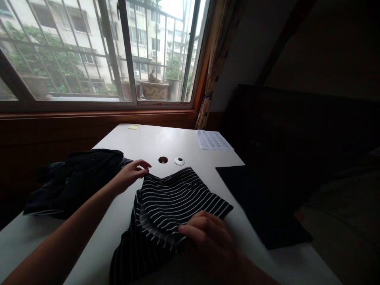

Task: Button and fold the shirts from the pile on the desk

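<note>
A black garment with thin white stripes (175,194) lies partly folded over itself on the white table, its lower part reaching toward me. My left hand (135,174) pinches the garment's far left corner between thumb and fingers. Over the near right part of the cloth is my right hand (208,233), its fingers bent and the thumb side on the fabric near an edge. The underside of that hand is in shadow. A greyish inner side of the cloth shows along the curved fold between the two hands.
A heap of dark clothes (80,178) lies at the left, and a dark folded cloth (252,202) at the right edge of the white table (142,144). Toward the back are printed papers (214,140), a yellow note (133,127), a cable hole (163,160) and its round cover (179,161).
</note>
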The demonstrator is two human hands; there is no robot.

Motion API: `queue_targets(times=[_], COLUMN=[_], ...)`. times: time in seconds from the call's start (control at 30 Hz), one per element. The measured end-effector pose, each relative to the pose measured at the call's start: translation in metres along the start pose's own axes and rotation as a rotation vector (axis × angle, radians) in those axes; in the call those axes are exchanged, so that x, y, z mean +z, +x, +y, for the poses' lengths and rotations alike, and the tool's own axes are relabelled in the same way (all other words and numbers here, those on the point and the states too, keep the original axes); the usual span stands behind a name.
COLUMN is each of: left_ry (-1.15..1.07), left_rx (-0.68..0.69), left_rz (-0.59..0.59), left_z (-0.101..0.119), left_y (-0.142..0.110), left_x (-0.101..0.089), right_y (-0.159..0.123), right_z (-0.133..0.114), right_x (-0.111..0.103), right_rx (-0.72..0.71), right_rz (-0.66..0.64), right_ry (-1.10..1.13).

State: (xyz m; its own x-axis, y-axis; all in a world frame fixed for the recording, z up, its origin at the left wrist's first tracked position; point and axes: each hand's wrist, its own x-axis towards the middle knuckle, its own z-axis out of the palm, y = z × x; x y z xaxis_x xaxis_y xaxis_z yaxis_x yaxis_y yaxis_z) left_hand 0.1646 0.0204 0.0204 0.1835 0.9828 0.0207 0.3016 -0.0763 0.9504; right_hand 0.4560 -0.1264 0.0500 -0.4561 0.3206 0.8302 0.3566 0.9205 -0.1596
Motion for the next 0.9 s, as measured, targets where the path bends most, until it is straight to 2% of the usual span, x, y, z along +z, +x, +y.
queue_targets(times=[0.1,0.23,0.47,0.57,0.67,0.77,0.9], left_ry=[-0.153,-0.354,-0.542,-0.592,-0.607,-0.585,-0.522], left_rx=[0.028,0.085,0.224,0.285,0.34,0.367,0.365], left_rz=[0.017,-0.013,-0.07,-0.066,-0.048,-0.03,-0.034], left_z=[0.021,0.064,0.128,0.157,0.181,0.193,0.186], left_y=[0.026,0.072,0.143,0.167,0.191,0.213,0.237], left_x=[0.024,0.07,0.161,0.187,0.205,0.221,0.251], right_y=[-0.003,-0.014,-0.025,-0.021,-0.018,-0.025,-0.05], right_z=[0.014,0.038,0.087,0.115,0.142,0.158,0.164], right_x=[-0.035,-0.08,-0.139,-0.165,-0.187,-0.196,-0.197], right_rx=[0.048,0.113,0.491,0.564,0.645,0.741,0.857], right_rz=[0.03,0.101,0.523,0.674,0.741,0.769,0.763], right_ry=[-0.118,-0.333,-0.605,-0.692,-0.719,-0.718,-0.741])
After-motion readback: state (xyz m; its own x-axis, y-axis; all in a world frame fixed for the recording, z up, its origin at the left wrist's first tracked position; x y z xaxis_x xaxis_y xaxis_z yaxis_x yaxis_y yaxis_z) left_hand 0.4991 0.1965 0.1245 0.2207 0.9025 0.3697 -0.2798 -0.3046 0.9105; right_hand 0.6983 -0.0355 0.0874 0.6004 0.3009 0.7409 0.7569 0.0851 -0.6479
